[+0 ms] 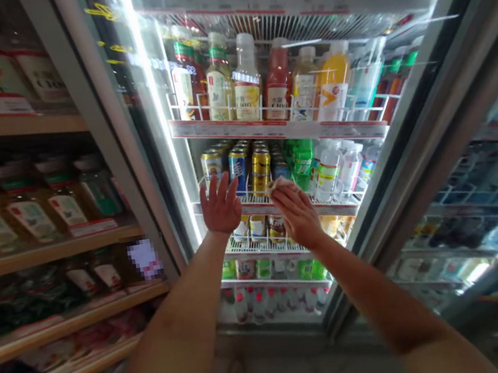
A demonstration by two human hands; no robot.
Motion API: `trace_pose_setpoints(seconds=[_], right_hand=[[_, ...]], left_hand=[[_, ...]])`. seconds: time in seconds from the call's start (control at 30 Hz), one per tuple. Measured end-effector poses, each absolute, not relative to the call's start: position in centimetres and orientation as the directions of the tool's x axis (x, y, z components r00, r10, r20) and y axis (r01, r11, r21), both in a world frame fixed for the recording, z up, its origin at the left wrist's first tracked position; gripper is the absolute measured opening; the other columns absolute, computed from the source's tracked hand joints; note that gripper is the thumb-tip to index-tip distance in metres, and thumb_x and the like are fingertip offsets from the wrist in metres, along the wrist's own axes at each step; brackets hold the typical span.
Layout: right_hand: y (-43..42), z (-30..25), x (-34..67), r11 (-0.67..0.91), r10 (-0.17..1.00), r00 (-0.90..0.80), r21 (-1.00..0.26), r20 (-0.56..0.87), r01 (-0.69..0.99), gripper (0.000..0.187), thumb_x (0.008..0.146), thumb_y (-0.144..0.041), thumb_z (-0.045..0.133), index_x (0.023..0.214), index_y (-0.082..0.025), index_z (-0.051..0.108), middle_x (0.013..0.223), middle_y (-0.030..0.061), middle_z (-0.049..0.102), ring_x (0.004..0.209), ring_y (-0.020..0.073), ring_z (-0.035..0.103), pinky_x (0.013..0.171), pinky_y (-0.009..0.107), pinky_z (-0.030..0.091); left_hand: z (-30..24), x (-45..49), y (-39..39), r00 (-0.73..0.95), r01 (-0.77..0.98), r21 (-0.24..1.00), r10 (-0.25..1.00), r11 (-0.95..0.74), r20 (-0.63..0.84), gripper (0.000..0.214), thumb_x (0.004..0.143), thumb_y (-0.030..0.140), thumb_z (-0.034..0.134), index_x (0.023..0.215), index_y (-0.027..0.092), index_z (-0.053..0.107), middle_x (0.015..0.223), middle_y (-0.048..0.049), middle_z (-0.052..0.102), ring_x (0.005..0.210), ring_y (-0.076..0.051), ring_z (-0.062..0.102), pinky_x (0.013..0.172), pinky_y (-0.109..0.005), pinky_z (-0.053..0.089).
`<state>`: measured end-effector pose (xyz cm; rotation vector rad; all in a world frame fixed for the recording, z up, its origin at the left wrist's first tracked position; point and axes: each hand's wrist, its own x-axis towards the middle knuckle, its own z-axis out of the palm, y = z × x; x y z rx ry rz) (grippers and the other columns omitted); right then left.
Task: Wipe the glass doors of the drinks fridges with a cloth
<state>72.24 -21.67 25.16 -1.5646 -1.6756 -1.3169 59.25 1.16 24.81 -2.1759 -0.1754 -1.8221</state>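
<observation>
Right grip (300, 216) on a pale cloth (280, 184)

Just right of the frame's centre, my right grip is holding the cloth, bunched under the fingers. In view, the cloth is lying over part of the shelf edge, beside a gold can (261, 172). Left of centre, my left grip (221, 206) is standing wide, fingers spread and pointing up; whether it is touching anything, I cannot tell. Behind those fingertips, a blue can (239, 168) and a pale-labelled can (212, 164) are showing. Just above and right of the cloth, a green bottle (300, 160) is standing. Across the upper centre, juice bottles (247, 90) are lining a lit cooler shelf (277, 127). At far left, wooden shelves (30, 257) are carrying more bottles (28, 213).
</observation>
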Motion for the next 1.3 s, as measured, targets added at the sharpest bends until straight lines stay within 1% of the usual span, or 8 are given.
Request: trace_pose_setpoints(seconds=[0.1, 0.33, 0.57, 0.67, 0.8, 1.03, 1.2, 1.3], right_hand=[[-21.1, 24.8, 71.9, -0.153, 0.424, -0.186, 0.272, 0.887, 0.950, 0.067, 0.100, -0.012, 0.046, 0.164, -0.021, 0.029, 0.155, 0.0037, 0.053, 0.154, 0.0193, 0.035, 0.133, 0.042, 0.021], [-21.5, 20.6, 71.8, -0.029, 0.600, -0.316, 0.414, 0.735, 0.910, 0.062, 0.100, -0.009, 0.043, 0.160, -0.022, 0.038, 0.152, 0.0001, 0.057, 0.149, 0.0134, 0.043, 0.133, 0.034, 0.019], [-22.2, 24.0, 72.9, -0.158, 0.434, -0.203, 0.296, 0.878, 0.942, 0.067, 0.099, -0.011, 0.048, 0.163, -0.019, 0.032, 0.152, 0.0065, 0.057, 0.153, 0.0201, 0.037, 0.132, 0.042, 0.023], [-21.4, 21.1, 71.9, -0.100, 0.503, -0.247, 0.340, 0.828, 0.935, 0.061, 0.099, -0.011, 0.046, 0.159, -0.016, 0.041, 0.150, 0.0079, 0.058, 0.151, 0.0191, 0.040, 0.132, 0.041, 0.022], [-20.5, 18.8, 70.8, 0.020, 0.604, -0.358, 0.436, 0.712, 0.900, 0.054, 0.098, -0.011, 0.045, 0.151, -0.022, 0.053, 0.149, 0.0004, 0.060, 0.147, 0.0116, 0.045, 0.131, 0.031, 0.023], [-19.0, 21.8, 70.3, -0.124, 0.530, -0.191, 0.299, 0.826, 0.946, 0.060, 0.098, -0.011, 0.047, 0.158, -0.016, 0.043, 0.155, 0.0041, 0.053, 0.156, 0.0180, 0.031, 0.134, 0.040, 0.014], [-17.1, 17.9, 68.7, 0.020, 0.683, -0.324, 0.427, 0.655, 0.904, 0.053, 0.098, -0.012, 0.049, 0.151, -0.016, 0.053, 0.156, 0.0041, 0.051, 0.152, 0.0157, 0.039, 0.129, 0.034, 0.031], [-16.8, 17.7, 68.5, 0.077, 0.708, -0.372, 0.458, 0.600, 0.886, 0.051, 0.099, -0.012, 0.049, 0.150, -0.017, 0.054, 0.155, 0.0030, 0.052, 0.150, 0.0134, 0.042, 0.126, 0.031, 0.036]], left_hand=[[24.8, 59.3, 1.2, 0.204, 0.279, -0.135, -0.079, -0.951, 0.976, 0.054, 0.108, 0.038, 0.034, 0.158, 0.023, 0.043, 0.162, -0.0082, 0.042, 0.160, -0.022, 0.011, 0.131, -0.050, 0.005], [24.3, 58.8, 1.5, 0.255, 0.283, -0.132, -0.058, -0.950, 0.965, 0.052, 0.106, 0.034, 0.040, 0.155, 0.020, 0.048, 0.163, -0.0106, 0.041, 0.159, -0.026, 0.014, 0.131, -0.051, 0.005], [17.0, 54.6, 3.8, 0.323, 0.316, -0.082, 0.026, -0.945, 0.946, 0.049, 0.104, 0.030, 0.049, 0.151, 0.019, 0.053, 0.158, -0.0165, 0.046, 0.157, -0.029, 0.025, 0.129, -0.051, 0.017], [15.0, 54.4, 4.8, 0.312, 0.335, -0.072, 0.038, -0.940, 0.949, 0.050, 0.103, 0.029, 0.050, 0.151, 0.020, 0.053, 0.154, -0.0171, 0.051, 0.155, -0.031, 0.029, 0.128, -0.053, 0.017], [14.0, 55.3, 5.8, 0.273, 0.337, -0.067, 0.030, -0.939, 0.962, 0.048, 0.102, 0.031, 0.049, 0.148, 0.020, 0.056, 0.152, -0.0172, 0.053, 0.156, -0.031, 0.027, 0.128, -0.055, 0.014], [13.1, 55.8, 6.7, 0.248, 0.303, -0.053, 0.025, -0.952, 0.968, 0.048, 0.104, 0.036, 0.047, 0.148, 0.022, 0.056, 0.153, -0.0163, 0.053, 0.156, -0.031, 0.026, 0.128, -0.057, 0.012], [12.9, 55.6, 7.0, 0.268, 0.296, -0.057, 0.025, -0.954, 0.963, 0.049, 0.104, 0.037, 0.046, 0.151, 0.023, 0.054, 0.154, -0.0156, 0.052, 0.156, -0.031, 0.028, 0.128, -0.057, 0.011], [12.9, 55.5, 6.9, 0.270, 0.310, -0.076, 0.011, -0.948, 0.963, 0.050, 0.103, 0.036, 0.047, 0.151, 0.023, 0.052, 0.154, -0.0156, 0.051, 0.156, -0.031, 0.026, 0.128, -0.057, 0.012]])
